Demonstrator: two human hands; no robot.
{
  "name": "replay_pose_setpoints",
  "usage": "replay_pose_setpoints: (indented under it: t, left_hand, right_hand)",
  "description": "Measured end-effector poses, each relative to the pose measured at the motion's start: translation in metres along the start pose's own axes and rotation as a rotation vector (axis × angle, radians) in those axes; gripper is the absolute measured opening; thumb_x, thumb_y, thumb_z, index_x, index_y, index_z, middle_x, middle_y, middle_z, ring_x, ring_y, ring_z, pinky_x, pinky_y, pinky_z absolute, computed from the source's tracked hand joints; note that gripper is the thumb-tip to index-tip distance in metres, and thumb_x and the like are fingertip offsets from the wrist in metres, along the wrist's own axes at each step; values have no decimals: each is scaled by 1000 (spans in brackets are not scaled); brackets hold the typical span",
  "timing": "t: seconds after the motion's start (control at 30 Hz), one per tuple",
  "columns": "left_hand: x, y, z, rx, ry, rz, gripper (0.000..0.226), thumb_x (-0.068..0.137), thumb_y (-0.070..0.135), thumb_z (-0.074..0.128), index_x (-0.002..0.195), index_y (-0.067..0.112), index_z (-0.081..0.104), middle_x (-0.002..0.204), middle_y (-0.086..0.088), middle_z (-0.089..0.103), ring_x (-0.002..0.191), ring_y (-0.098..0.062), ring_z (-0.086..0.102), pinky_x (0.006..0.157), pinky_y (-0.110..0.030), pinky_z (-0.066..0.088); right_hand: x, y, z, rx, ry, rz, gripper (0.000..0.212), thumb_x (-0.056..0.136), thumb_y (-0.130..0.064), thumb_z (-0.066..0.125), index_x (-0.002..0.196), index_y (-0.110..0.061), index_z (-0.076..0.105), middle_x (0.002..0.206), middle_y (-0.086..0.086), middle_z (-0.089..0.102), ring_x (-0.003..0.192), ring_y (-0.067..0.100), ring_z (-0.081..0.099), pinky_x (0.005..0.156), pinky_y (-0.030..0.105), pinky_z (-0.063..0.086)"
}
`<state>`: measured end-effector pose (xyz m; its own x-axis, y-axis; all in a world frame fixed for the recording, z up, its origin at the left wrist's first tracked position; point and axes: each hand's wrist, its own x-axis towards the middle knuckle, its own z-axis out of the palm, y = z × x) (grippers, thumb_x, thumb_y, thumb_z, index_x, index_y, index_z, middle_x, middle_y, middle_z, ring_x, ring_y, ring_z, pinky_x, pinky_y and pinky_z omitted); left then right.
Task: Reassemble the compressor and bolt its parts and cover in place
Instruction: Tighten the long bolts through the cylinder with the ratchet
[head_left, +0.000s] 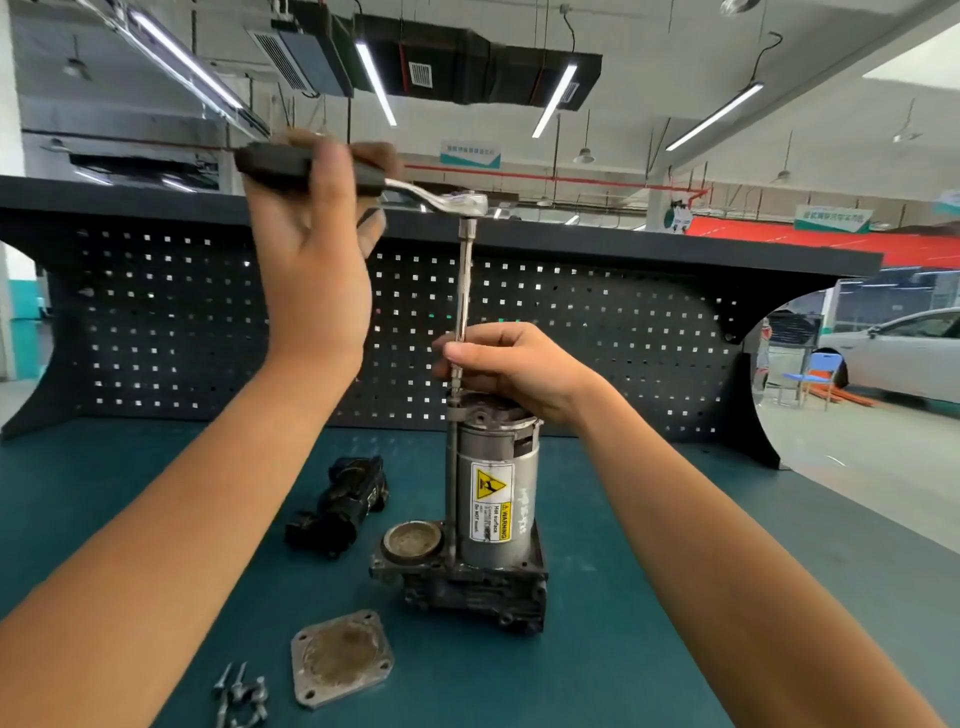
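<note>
The compressor (493, 499) stands upright mid-table, a grey motor cylinder with a yellow warning label on a dark cast base. A ratchet wrench (457, 200) with a long extension bar (464, 280) stands vertically over a bolt at the cylinder's top left rim. My left hand (311, 244) is raised high and grips the ratchet's black handle. My right hand (504, 366) rests on top of the cylinder, its fingers pinched around the lower part of the extension bar. A square metal cover plate (340, 657) lies flat in front of the compressor, with several loose bolts (241, 693) beside it.
A black plastic compressor part (340, 504) lies left of the compressor on the teal table (649, 597). A dark pegboard panel (597, 332) walls the table's back. Beyond on the right are a white car (904, 353) and a blue chair (813, 374).
</note>
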<state>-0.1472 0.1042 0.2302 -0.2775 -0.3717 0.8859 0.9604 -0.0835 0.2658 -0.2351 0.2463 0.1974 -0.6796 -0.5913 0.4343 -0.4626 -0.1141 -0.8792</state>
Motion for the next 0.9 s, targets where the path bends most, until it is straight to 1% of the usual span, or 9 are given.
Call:
replay_pose_setpoints:
  t: [0.1,0.17,0.23,0.37,0.47,0.57,0.63,0.73,0.9]
  left_hand:
    - [24,-18,-14,-256,195,-326,17,100,28,36,112,20,46,93,6,68,98,-10,67,83,-31,51]
    - [36,-27,-21,-427,288,-523,24,99,27,37,114,14,48,81,3,70,90,-11,69,81,-31,50]
    - [41,-34,-24,-508,316,-639,23,98,27,37,110,12,51,76,2,70,87,-11,69,91,-34,47]
    - [32,-27,-20,-458,183,-507,16,98,28,42,110,19,47,90,4,69,100,-9,67,83,-37,45]
    - [15,-8,-8,-182,-17,-214,11,93,30,51,101,26,46,104,4,63,110,-11,61,84,-36,49]
    - [3,8,3,116,-194,187,15,88,24,57,94,23,43,98,-10,53,95,-29,58,79,-31,48]
    - [-1,8,6,189,-230,297,13,92,17,52,95,20,40,97,-16,52,94,-33,59,83,-33,49]
    - [-1,4,1,93,2,79,2,97,22,43,98,22,41,101,0,64,99,-11,65,83,-27,51]
    - [30,-21,-18,-187,122,-352,22,101,32,36,115,19,46,96,4,70,100,-12,67,72,-34,56]
  right_hand:
    - [-1,-4,-1,36,-66,43,17,93,-10,50,100,-15,65,86,-2,74,85,8,69,75,19,54]
    - [-1,-3,0,48,-61,41,20,95,-6,47,102,-15,64,83,-2,74,81,8,69,73,18,54]
    - [0,-1,2,25,-28,18,19,94,-4,49,99,-14,64,77,-2,73,73,6,69,68,18,55]
    - [0,2,4,-3,61,-53,14,90,-2,56,94,-11,66,72,0,72,69,8,68,67,22,57]
    - [-2,3,6,-53,107,-93,13,88,-2,59,93,-11,67,72,0,72,72,8,69,68,23,57]
    - [-5,2,6,-82,132,-94,15,86,-4,63,100,-8,65,76,0,73,77,11,69,76,31,57]
    - [-6,2,5,-80,132,-90,14,86,-4,63,98,-8,66,77,0,73,78,11,69,79,29,56]
    - [-6,1,5,-72,68,-50,12,89,-8,59,94,-15,68,84,-2,74,82,8,69,78,23,55]
    - [-4,-6,4,12,-44,27,21,97,-14,44,107,-18,63,97,-4,73,90,11,69,77,20,53]
